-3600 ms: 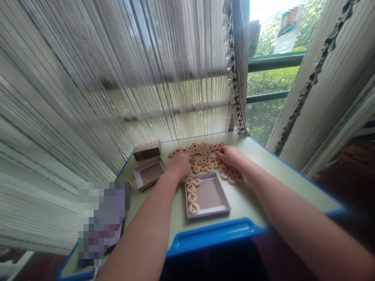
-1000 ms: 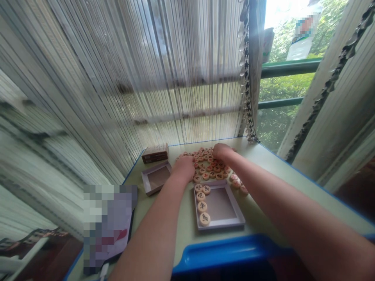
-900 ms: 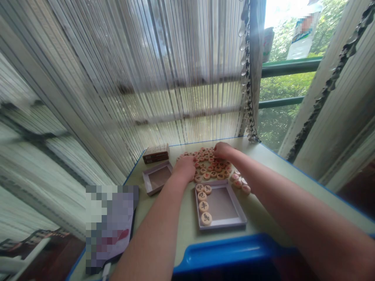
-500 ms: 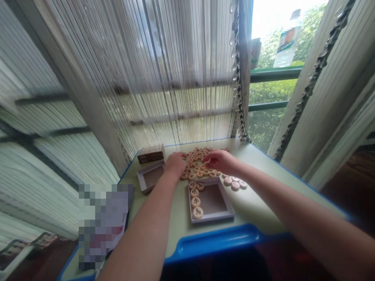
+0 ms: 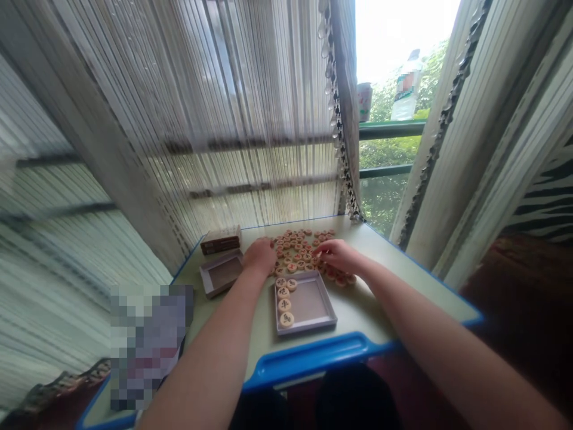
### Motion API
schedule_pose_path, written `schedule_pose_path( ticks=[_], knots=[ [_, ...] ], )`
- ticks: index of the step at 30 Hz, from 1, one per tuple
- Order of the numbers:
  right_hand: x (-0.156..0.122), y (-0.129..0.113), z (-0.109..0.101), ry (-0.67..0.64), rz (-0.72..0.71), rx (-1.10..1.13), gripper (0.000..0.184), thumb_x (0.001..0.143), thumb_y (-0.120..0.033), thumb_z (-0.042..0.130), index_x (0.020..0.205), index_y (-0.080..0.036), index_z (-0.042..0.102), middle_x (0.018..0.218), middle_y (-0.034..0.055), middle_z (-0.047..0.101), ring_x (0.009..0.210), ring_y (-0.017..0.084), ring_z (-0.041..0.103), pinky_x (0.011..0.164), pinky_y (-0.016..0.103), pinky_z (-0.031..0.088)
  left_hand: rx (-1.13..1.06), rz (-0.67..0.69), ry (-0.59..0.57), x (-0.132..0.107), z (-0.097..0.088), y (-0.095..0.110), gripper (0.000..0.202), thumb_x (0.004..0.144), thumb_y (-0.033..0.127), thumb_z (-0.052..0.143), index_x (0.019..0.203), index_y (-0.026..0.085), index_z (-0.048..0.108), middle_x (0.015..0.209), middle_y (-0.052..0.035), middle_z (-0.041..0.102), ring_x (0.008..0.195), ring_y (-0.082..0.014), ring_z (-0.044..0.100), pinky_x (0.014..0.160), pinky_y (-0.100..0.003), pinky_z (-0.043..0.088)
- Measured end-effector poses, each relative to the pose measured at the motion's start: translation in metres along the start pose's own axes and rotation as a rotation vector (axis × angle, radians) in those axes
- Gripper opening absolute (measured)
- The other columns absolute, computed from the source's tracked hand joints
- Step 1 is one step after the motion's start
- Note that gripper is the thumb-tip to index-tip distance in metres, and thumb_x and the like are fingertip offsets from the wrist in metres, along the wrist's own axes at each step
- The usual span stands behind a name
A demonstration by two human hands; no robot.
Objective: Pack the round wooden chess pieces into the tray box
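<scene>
Wooden chess discs (image 5: 299, 246) lie scattered mid-desk (image 5: 350, 307) just beyond a grey tray (image 5: 312, 302) holding a few; left grip (image 5: 259, 255) rests at their left edge, right grip (image 5: 338, 255) at their right, fingertips drawn together, closure indiscernible for both.

Your light is daylight from the open window (image 5: 385, 152) at the upper right, where the sky (image 5: 389, 36) burns out to white, and it comes softly through the string curtain (image 5: 224, 119) onto the table (image 5: 358, 306). Your view bends strongly at the edges, the left side is smeared by blur, and the discs (image 5: 299, 245) are too small to read.
</scene>
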State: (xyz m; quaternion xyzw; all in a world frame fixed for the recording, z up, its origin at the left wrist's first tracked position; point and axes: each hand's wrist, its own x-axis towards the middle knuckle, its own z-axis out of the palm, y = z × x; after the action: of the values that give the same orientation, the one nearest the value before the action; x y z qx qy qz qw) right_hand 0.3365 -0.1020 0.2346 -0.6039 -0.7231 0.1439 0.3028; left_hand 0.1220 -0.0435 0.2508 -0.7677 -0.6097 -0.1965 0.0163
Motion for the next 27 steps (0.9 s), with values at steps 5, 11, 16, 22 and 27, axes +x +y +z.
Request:
schedule_pose_path(
  ticks=[5,11,16,22,27],
  knots=[
    [-0.001,0.001,0.001,-0.046,-0.129,-0.089,0.025,0.071,-0.015,0.056,0.09,-0.021,0.072,0.089,0.0022,0.068,0.079,0.014,0.061,0.075,0.021,0.047,0.006,-0.009,-0.044,-0.001,0.007,-0.002,0.032,0.074,0.015,0.043,0.094,0.022,0.066,0.11,-0.0075,0.063,0.102,-0.0219,0.058,0.085,-0.031,0.046],
    [-0.002,-0.003,0.003,-0.077,-0.07,-0.132,0.022,0.074,-0.023,0.056,0.089,-0.02,0.072,0.087,0.0039,0.064,0.073,0.014,0.059,0.07,0.022,0.047,0.018,-0.017,-0.04,-0.002,0.009,0.001,0.03,0.075,0.016,0.043,0.093,0.022,0.066,0.108,-0.0077,0.064,0.1,-0.0226,0.058,0.084,-0.033,0.047],
    [-0.003,-0.009,0.003,0.091,-0.029,-0.175,0.019,0.076,-0.018,0.055,0.085,-0.019,0.072,0.093,0.0061,0.06,0.08,0.014,0.057,0.077,0.022,0.045,0.008,-0.048,-0.032,-0.003,0.007,0.003,0.029,0.075,0.017,0.043,0.093,0.021,0.066,0.108,-0.0086,0.064,0.1,-0.0226,0.058,0.083,-0.032,0.046],
    [-0.004,-0.01,0.006,0.066,0.021,-0.199,0.022,0.073,-0.038,0.061,0.076,-0.019,0.072,0.086,0.0053,0.062,0.067,0.013,0.057,0.063,0.022,0.045,-0.007,-0.069,-0.056,-0.004,0.006,0.006,0.03,0.074,0.017,0.044,0.094,0.023,0.066,0.108,-0.0071,0.064,0.099,-0.0227,0.059,0.08,-0.032,0.047],
    [-0.008,-0.016,0.007,-0.034,0.113,-0.088,0.027,0.077,-0.039,0.057,0.074,-0.016,0.07,0.076,0.0047,0.063,0.044,0.006,0.049,0.04,0.018,0.037,0.011,-0.057,-0.056,-0.005,0.006,0.009,0.029,0.074,0.017,0.043,0.091,0.021,0.067,0.106,-0.0087,0.065,0.097,-0.0234,0.06,0.078,-0.032,0.048]
  ],
)
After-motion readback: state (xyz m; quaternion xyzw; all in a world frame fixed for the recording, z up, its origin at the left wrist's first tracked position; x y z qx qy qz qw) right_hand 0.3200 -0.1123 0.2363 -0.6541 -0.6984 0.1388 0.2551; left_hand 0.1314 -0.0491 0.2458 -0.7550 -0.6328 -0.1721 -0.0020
